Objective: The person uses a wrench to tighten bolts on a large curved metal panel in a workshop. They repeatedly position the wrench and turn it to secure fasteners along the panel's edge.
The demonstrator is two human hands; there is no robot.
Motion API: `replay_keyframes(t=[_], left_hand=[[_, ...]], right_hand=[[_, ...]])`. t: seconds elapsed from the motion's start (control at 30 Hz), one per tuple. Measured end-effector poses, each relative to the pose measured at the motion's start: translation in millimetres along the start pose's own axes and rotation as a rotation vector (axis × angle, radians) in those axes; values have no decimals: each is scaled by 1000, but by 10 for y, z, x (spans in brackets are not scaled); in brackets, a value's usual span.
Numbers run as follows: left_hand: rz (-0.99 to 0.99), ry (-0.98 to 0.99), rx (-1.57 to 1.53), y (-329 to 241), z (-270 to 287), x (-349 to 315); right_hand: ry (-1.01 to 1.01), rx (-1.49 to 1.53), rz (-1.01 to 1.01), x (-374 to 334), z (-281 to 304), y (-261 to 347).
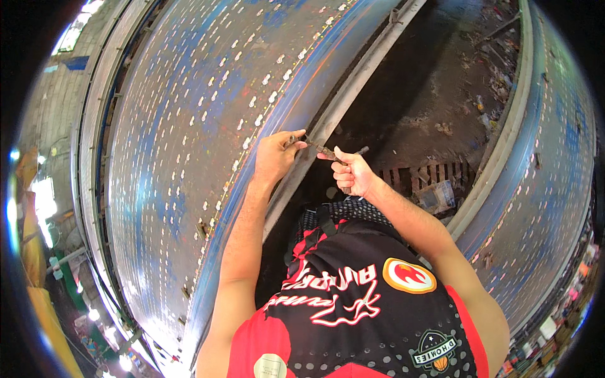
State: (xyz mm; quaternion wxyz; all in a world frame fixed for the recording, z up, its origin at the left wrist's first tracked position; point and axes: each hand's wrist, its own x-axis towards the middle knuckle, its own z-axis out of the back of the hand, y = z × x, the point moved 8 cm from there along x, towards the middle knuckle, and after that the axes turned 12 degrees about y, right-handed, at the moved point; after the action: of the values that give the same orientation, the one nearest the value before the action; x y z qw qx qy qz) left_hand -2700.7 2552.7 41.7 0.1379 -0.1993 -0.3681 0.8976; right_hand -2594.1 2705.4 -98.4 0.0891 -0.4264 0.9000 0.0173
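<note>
At the edge of a long table (208, 94), my left hand (275, 157) has its fingers closed in a pinch on a small dark metal piece (305, 138). Just to its right, my right hand (353, 173) is wrapped round a dark metal clamp-like tool (326, 152), thumb on top. A short rod end of it sticks out past the right hand. Whether the two metal parts are joined I cannot tell. Both hands are over the pale metal rail (340, 94) running along the table's side. Rows of small white shapes and blue stains cover the tabletop.
A second long table (529, 208) with similar white marks stands to the right. Between the tables lies a dark, littered floor (428, 94) with a slatted wooden pallet (435, 175) and a crumpled package (436, 196). Small metal pieces (201, 230) sit on the left table's near edge.
</note>
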Motion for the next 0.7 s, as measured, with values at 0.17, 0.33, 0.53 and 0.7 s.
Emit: replay_keyframes(t=[0.17, 0.33, 0.53, 0.7], left_hand=[[73, 31, -25, 61, -20, 41], [45, 41, -54, 43, -49, 35], [-50, 19, -47, 190, -81, 56], [-123, 20, -27, 42, -150, 23]], right_hand=[[238, 438, -112, 68, -116, -66], [1, 29, -120, 30, -79, 70], [-314, -979, 94, -8, -148, 419], [62, -2545, 528, -116, -843, 745]])
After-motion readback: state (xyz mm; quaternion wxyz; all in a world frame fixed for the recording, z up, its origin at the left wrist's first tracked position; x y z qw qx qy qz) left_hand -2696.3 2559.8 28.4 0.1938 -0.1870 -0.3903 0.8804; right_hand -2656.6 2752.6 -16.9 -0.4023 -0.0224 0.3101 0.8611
